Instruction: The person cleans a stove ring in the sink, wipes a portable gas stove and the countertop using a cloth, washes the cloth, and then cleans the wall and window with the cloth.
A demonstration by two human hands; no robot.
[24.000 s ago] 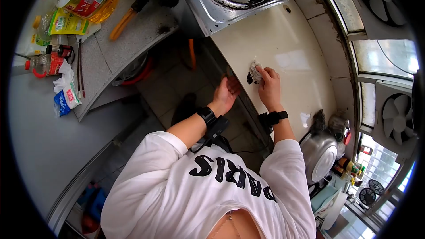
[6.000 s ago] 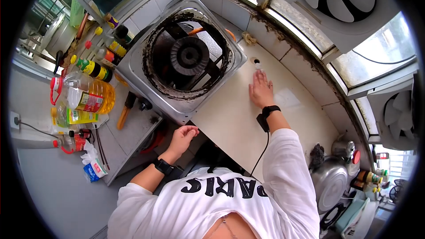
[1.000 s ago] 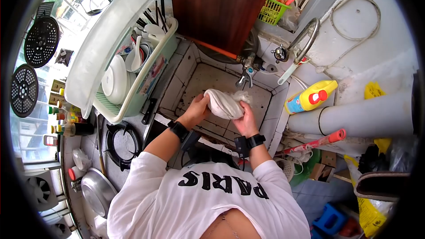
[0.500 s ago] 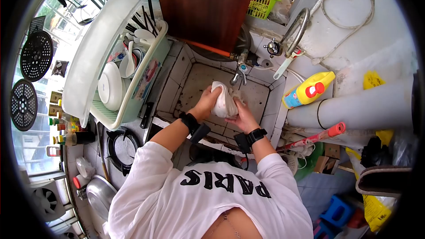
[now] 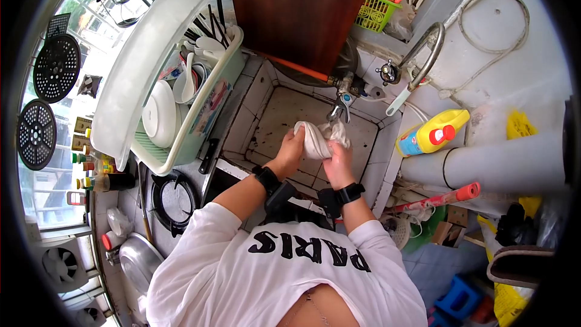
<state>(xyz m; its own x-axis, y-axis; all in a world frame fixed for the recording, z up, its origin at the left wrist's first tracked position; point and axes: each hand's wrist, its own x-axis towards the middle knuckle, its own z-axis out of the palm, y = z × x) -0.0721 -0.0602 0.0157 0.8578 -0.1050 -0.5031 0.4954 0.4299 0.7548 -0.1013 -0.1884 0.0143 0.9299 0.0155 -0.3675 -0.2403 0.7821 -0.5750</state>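
Note:
A bunched white cloth hangs over the tiled sink, gripped at both ends. My left hand is closed round its left side. On the other side, my right hand has its fingers wrapped into the cloth's lower right part. Loose folds stick out above the right hand. Just beyond the cloth is the metal tap; I cannot tell whether water runs from it. Parts of the fingers are hidden by the folds.
Left of the sink stands a dish rack with plates, spoons and chopsticks, its lid raised. A knife lies beside it. A yellow bottle and a brush with a pale handle are on the right. A brown board stands behind.
Both hands still hold the cloth. Its folds have shifted: more loose fabric shows above my right hand, which now sits higher round it. The whole view has shifted slightly.

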